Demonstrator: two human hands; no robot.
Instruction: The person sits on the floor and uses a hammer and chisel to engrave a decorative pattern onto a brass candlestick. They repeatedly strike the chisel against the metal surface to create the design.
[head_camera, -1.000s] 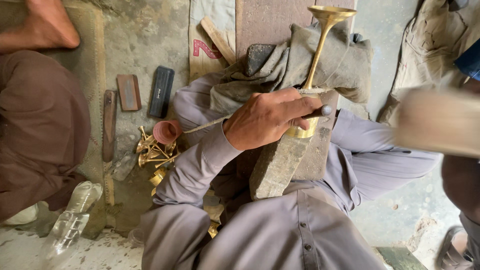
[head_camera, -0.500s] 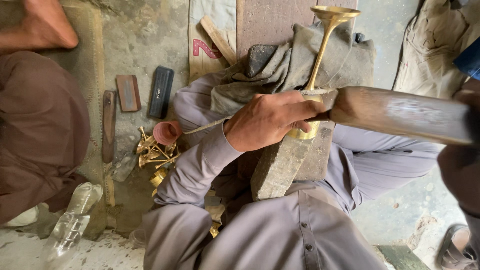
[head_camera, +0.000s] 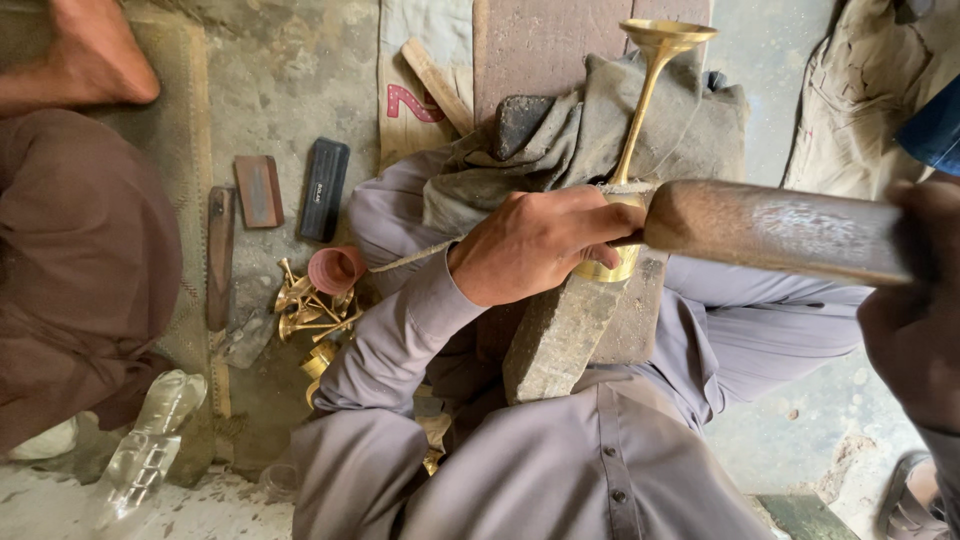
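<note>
**Here, brass goblet pinned on the block**

My left hand (head_camera: 540, 245) has its fingers wrapped tight around the brass goblet (head_camera: 640, 120), which rests tilted on the stone block (head_camera: 560, 340) in my lap. My right hand (head_camera: 915, 320) grips a heavy wooden mallet (head_camera: 770, 230), its head touching the goblet's base. Small brass pieces (head_camera: 310, 310) lie beside my knee.
</note>
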